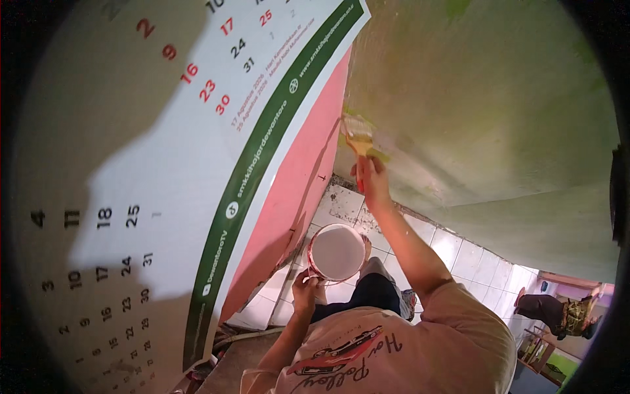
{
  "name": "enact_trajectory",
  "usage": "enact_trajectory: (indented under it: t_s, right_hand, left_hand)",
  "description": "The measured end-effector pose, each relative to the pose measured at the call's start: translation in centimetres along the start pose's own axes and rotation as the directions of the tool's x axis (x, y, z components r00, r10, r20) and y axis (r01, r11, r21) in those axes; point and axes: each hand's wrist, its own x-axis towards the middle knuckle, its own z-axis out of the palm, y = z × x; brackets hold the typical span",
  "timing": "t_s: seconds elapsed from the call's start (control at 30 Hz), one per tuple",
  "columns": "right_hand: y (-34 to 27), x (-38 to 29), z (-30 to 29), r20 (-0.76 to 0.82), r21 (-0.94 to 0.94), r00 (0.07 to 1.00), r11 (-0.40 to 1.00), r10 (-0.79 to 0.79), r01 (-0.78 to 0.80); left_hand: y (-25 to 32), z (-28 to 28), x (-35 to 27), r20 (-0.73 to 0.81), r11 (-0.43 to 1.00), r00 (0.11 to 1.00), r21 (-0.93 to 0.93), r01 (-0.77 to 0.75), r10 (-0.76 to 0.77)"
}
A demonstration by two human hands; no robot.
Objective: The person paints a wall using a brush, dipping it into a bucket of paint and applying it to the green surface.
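Note:
My right hand (372, 183) grips the handle of a paintbrush (359, 137), whose whitish bristles touch the greenish wall (472, 113) beside the corner with a pink surface (295, 162). Pale, wet-looking paint and brighter green patches show around the bristles. Lower down, my left hand (306, 288) holds the rim or handle of a round bucket (337, 252) at its near left side; which of the two cannot be told. White paint fills the visible inside of the bucket, and reddish marks run along its outer edge.
A large printed calendar (147, 167) hangs close on the left. White floor tiles (455, 253) with dark stains lie below, along the wall's foot. Another person (556, 312) is at the far right, near a wooden rack (539, 347). A grey surface (241, 362) lies at lower left.

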Motion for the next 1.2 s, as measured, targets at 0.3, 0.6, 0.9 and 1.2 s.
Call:
enact_trajectory:
  t_s: [0.3,0.6,0.9,1.2]
  right_hand:
    - [11.5,9.5,-4.6,-0.080,0.039,0.889,0.893,0.451,-0.449]
    - [-3.6,0.0,0.9,0.064,-0.094,0.985,0.981,-0.162,0.167]
    - [9.9,6.2,-1.5,0.090,-0.576,0.893,0.709,-0.440,0.407]
    - [21.8,10.3,-3.7,-0.012,-0.484,0.991,0.868,-0.135,0.112]
  left_hand:
    - [1.4,2.4,0.3,0.024,1.000,1.000,0.011,-0.010,0.009]
    - [1.7,2.5,0.2,-0.007,0.999,1.000,0.026,0.022,-0.022]
    - [0.7,2.1,0.5,0.018,1.000,1.000,-0.012,0.012,-0.012]
    - [0.6,2.2,0.2,-0.047,0.998,0.997,0.008,0.057,-0.056]
